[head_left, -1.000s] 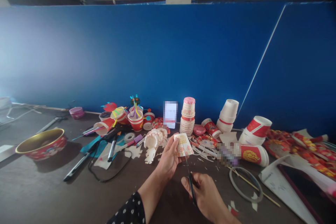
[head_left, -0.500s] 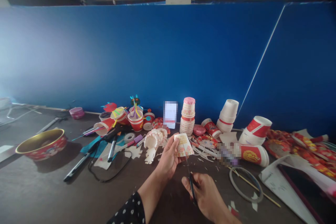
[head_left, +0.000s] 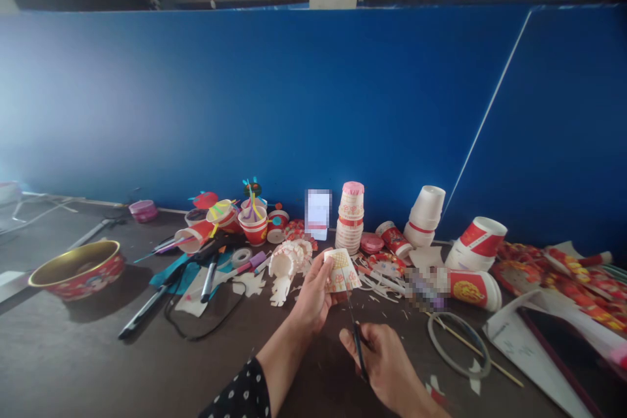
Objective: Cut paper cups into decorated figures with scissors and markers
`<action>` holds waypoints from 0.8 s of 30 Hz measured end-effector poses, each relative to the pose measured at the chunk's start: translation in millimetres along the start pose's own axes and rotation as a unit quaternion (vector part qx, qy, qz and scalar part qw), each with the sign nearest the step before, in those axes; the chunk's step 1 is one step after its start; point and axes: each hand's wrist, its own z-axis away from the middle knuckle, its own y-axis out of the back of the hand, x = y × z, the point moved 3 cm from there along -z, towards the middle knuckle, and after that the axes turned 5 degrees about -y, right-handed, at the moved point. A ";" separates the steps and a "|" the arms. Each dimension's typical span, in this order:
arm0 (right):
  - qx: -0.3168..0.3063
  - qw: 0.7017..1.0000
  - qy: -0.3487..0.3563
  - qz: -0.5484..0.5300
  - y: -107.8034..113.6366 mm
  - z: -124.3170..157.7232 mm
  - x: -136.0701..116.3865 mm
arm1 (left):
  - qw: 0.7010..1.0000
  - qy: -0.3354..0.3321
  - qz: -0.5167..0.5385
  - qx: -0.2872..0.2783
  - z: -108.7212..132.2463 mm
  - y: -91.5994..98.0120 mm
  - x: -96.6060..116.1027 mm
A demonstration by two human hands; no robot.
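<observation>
My left hand pinches a patterned paper cup piece, cream with a yellow grid and red flowers, held above the table. My right hand is wrapped round the dark handles of a pair of scissors. The scissor blades point up at the lower edge of the paper piece, and their tips meet it there. Small white paper scraps lie on the table around both hands. Left of my left hand is a curled, cut white paper cup.
A stack of patterned cups stands behind my hands. Several red cups with coloured strips are at the back left, near a gold-rimmed bowl. On the right lie a tape ring, a wooden stick and a dark phone.
The scissor tips sit slightly lower on the paper piece than before. Both hands stay almost in place.
</observation>
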 end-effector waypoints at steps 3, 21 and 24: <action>0.002 1.000 0.000 -0.006 -0.5 -0.2 0.9 | 1.000 0.003 0.002 -0.003 0.0 -0.1 0.0; 0.005 1.000 -0.003 -0.025 -1.8 -0.5 1.5 | 1.000 -0.018 -0.007 0.002 0.8 -1.1 2.4; 0.002 1.000 -0.003 -0.024 -1.1 -0.7 1.3 | 1.000 -0.020 -0.019 -0.002 0.2 0.3 1.6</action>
